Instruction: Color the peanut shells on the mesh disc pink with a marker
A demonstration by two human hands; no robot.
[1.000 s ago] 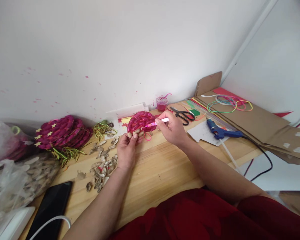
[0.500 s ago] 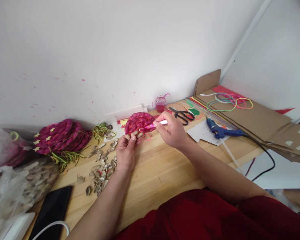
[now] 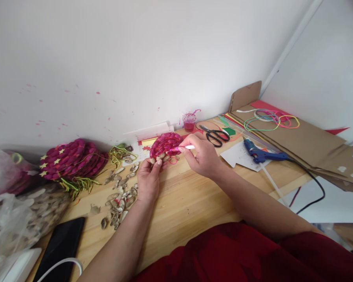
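Note:
My left hand (image 3: pixel 148 182) is closed on the near edge of a round disc covered in peanut shells (image 3: pixel 166 143). Most of its shells are wet magenta; a few along the near edge are bare tan. Between the fingertips of my right hand (image 3: pixel 202 156) is a slim paintbrush (image 3: pixel 189 147) with a white handle. Its pink-stained tip touches or nearly touches the disc's near right side. A small loop of pink cord (image 3: pixel 172 160) hangs by that edge. Behind stands a clear cup of magenta paint (image 3: pixel 189 124) against the wall.
Loose peanut shells (image 3: pixel 120 203) lie left of my hand, with a stack of magenta shell discs (image 3: pixel 73 158) beyond. Black-handled scissors (image 3: pixel 216 136), a blue glue gun (image 3: pixel 260 153) and cardboard (image 3: pixel 300 145) with coloured cords are on the right. A black phone (image 3: pixel 60 248) lies front left.
The disc has shifted slightly right and tilted in my left hand. The brush tip has moved a little to the left across the shells, and my right hand has turned slightly.

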